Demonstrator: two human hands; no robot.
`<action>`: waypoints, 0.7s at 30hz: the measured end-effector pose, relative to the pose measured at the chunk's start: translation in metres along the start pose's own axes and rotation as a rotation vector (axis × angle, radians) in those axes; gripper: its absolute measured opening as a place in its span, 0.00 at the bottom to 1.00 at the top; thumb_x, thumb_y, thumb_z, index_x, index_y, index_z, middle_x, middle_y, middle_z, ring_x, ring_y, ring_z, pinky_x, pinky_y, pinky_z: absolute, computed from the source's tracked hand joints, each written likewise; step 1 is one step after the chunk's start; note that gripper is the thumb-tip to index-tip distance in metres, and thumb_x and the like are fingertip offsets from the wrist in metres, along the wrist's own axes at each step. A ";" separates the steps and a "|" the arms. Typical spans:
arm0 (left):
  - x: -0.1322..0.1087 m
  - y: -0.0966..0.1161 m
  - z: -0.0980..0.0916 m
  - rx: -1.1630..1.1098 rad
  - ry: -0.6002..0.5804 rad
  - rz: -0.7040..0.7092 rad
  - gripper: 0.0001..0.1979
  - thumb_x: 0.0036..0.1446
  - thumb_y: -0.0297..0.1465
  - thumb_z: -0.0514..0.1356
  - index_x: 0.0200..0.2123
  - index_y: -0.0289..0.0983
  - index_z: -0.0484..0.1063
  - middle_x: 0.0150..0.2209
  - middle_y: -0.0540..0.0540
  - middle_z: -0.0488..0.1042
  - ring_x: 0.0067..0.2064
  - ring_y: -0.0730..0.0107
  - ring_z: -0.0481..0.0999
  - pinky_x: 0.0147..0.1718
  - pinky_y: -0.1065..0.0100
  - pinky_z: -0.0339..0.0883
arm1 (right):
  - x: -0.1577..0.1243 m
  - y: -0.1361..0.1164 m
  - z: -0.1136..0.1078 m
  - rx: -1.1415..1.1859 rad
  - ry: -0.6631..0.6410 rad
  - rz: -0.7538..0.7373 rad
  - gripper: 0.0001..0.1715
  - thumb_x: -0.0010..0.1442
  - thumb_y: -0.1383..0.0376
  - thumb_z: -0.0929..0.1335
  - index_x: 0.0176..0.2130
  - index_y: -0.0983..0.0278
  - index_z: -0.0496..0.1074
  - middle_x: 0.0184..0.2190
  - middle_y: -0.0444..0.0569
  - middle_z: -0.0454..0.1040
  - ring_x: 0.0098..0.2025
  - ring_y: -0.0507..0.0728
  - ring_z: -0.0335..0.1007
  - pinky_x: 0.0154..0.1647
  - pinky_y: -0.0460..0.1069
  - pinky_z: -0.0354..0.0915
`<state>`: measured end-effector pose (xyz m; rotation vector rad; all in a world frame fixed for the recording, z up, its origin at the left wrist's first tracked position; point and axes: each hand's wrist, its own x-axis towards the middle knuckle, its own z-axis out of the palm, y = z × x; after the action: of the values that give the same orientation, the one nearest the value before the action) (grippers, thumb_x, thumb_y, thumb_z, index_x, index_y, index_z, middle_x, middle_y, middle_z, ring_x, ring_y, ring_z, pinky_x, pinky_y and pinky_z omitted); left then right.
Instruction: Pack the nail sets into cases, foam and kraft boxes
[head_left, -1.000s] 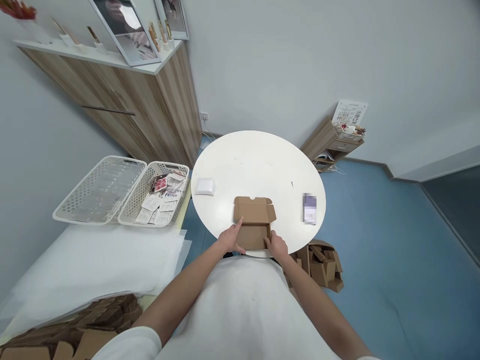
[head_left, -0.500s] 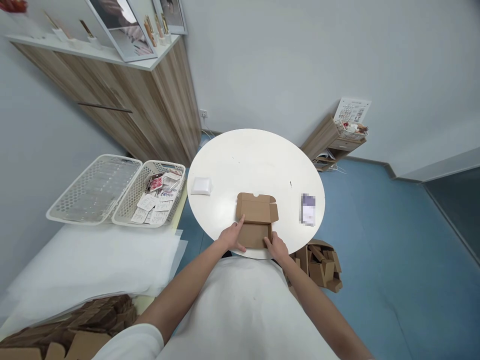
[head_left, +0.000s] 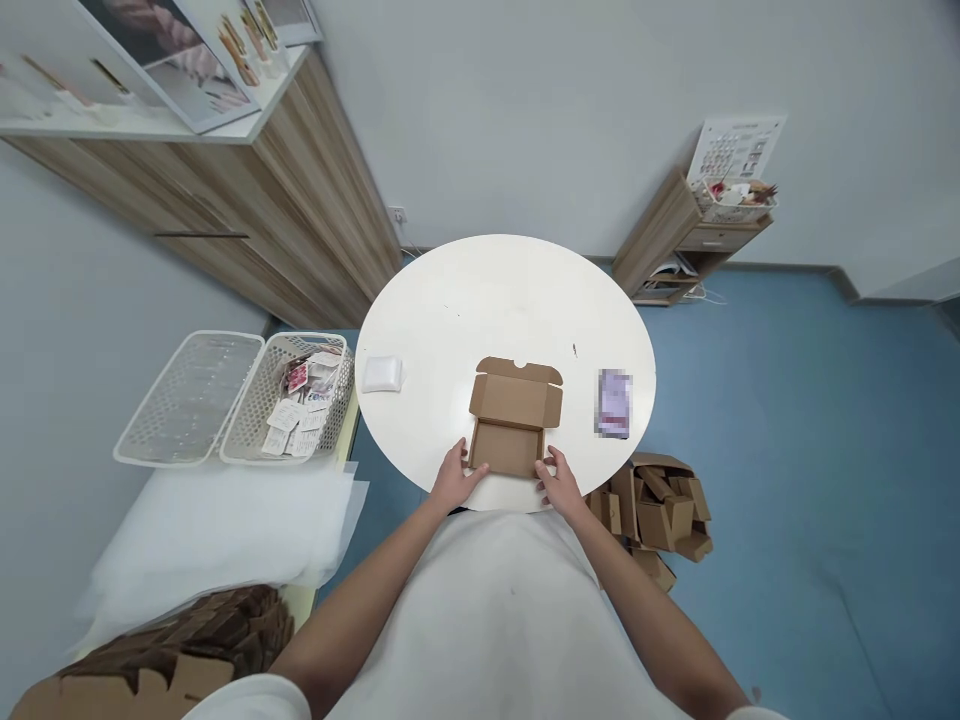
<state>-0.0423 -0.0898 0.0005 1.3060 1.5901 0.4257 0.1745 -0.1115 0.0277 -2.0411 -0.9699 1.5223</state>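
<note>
A small brown cardboard box (head_left: pixel 507 448) lies near the front edge of the white oval table (head_left: pixel 510 290). Its lid stands open toward the far side, side flaps spread. At the near left corner my left hand (head_left: pixel 454 478) grips the box, thumb along the front edge and fingers by the left wall. My right hand (head_left: pixel 559 484) holds the near right corner, thumb at the front and fingers beside the right wall. A flat white packet (head_left: pixel 382 374) lies on the table to the left. On the right is a purple, pixelated item (head_left: pixel 614 404).
Left of the table stands a white lidded basket (head_left: pixel 251 440) with cards and packets, beside white sheets (head_left: pixel 232 520) and stacked flat cardboard (head_left: pixel 202 640). Cardboard boxes (head_left: pixel 660 510) sit on the floor at right. A wooden cabinet (head_left: pixel 315 180) and small shelf (head_left: pixel 667 240) stand against the wall.
The box's lid and front flap have spread further open. Both hands have shifted to the near corners, the left thumb moving off the inside area. The camera view has shifted a little.
</note>
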 end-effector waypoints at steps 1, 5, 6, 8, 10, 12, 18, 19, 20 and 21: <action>-0.001 0.000 0.002 -0.023 0.000 -0.021 0.35 0.49 0.44 0.56 0.58 0.35 0.51 0.52 0.37 0.62 0.48 0.61 0.67 0.45 0.62 0.62 | 0.001 0.000 -0.001 0.051 -0.036 0.001 0.36 0.53 0.51 0.60 0.58 0.57 0.47 0.53 0.53 0.58 0.30 0.51 0.68 0.22 0.47 0.66; 0.001 0.013 0.008 -0.061 -0.008 -0.016 0.28 0.52 0.42 0.55 0.55 0.38 0.56 0.52 0.41 0.64 0.49 0.63 0.67 0.41 0.65 0.65 | 0.013 -0.002 -0.008 0.129 -0.066 -0.062 0.33 0.53 0.53 0.62 0.56 0.59 0.53 0.51 0.53 0.60 0.30 0.51 0.69 0.29 0.49 0.69; 0.004 0.019 0.009 -0.050 -0.005 -0.016 0.28 0.52 0.41 0.54 0.55 0.39 0.55 0.53 0.42 0.64 0.50 0.63 0.67 0.41 0.65 0.65 | 0.018 -0.003 -0.011 0.125 -0.058 -0.087 0.32 0.53 0.54 0.62 0.55 0.60 0.54 0.51 0.53 0.61 0.30 0.51 0.69 0.32 0.50 0.69; 0.011 0.031 0.012 -0.014 0.003 -0.014 0.29 0.52 0.41 0.54 0.56 0.41 0.54 0.54 0.43 0.63 0.52 0.62 0.65 0.41 0.65 0.65 | 0.028 -0.005 -0.016 0.111 -0.039 -0.124 0.32 0.53 0.55 0.62 0.55 0.62 0.54 0.52 0.54 0.60 0.31 0.52 0.69 0.37 0.51 0.68; 0.019 0.042 0.016 0.016 0.019 -0.013 0.30 0.52 0.41 0.55 0.57 0.41 0.52 0.55 0.44 0.62 0.54 0.60 0.63 0.44 0.63 0.63 | 0.037 -0.008 -0.022 0.110 -0.037 -0.146 0.35 0.52 0.55 0.63 0.56 0.63 0.52 0.54 0.55 0.58 0.34 0.53 0.69 0.39 0.51 0.68; 0.027 0.050 0.021 0.017 0.031 -0.020 0.33 0.51 0.41 0.56 0.59 0.41 0.49 0.56 0.43 0.60 0.55 0.60 0.61 0.46 0.62 0.62 | 0.045 -0.011 -0.028 0.123 -0.049 -0.164 0.38 0.52 0.54 0.63 0.58 0.63 0.50 0.56 0.56 0.55 0.37 0.54 0.69 0.40 0.51 0.68; 0.047 0.061 0.034 0.019 0.004 -0.030 0.40 0.49 0.37 0.59 0.61 0.41 0.42 0.58 0.42 0.57 0.58 0.57 0.57 0.51 0.58 0.56 | 0.065 -0.017 -0.039 0.130 -0.065 -0.182 0.45 0.50 0.53 0.65 0.60 0.61 0.43 0.57 0.56 0.48 0.43 0.56 0.66 0.46 0.53 0.65; 0.049 0.062 0.035 0.019 -0.002 -0.024 0.41 0.48 0.37 0.59 0.61 0.41 0.41 0.58 0.42 0.56 0.58 0.57 0.56 0.52 0.57 0.55 | 0.068 -0.018 -0.040 0.122 -0.079 -0.187 0.46 0.50 0.53 0.65 0.61 0.60 0.42 0.57 0.56 0.48 0.44 0.56 0.65 0.48 0.53 0.64; 0.051 0.063 0.035 0.021 -0.007 -0.021 0.41 0.48 0.37 0.59 0.61 0.40 0.40 0.59 0.41 0.56 0.58 0.56 0.55 0.52 0.56 0.54 | 0.070 -0.018 -0.042 0.110 -0.097 -0.191 0.47 0.50 0.54 0.66 0.61 0.60 0.40 0.57 0.56 0.47 0.45 0.57 0.65 0.49 0.54 0.63; 0.052 0.064 0.036 0.029 -0.009 -0.024 0.42 0.48 0.37 0.60 0.61 0.40 0.39 0.59 0.41 0.55 0.59 0.56 0.55 0.52 0.56 0.53 | 0.072 -0.018 -0.043 0.095 -0.115 -0.193 0.48 0.50 0.54 0.66 0.61 0.59 0.38 0.57 0.55 0.47 0.47 0.57 0.64 0.50 0.54 0.62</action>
<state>0.0259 -0.0316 0.0094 1.3074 1.6082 0.3827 0.2213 -0.0428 0.0059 -1.7567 -1.0829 1.5639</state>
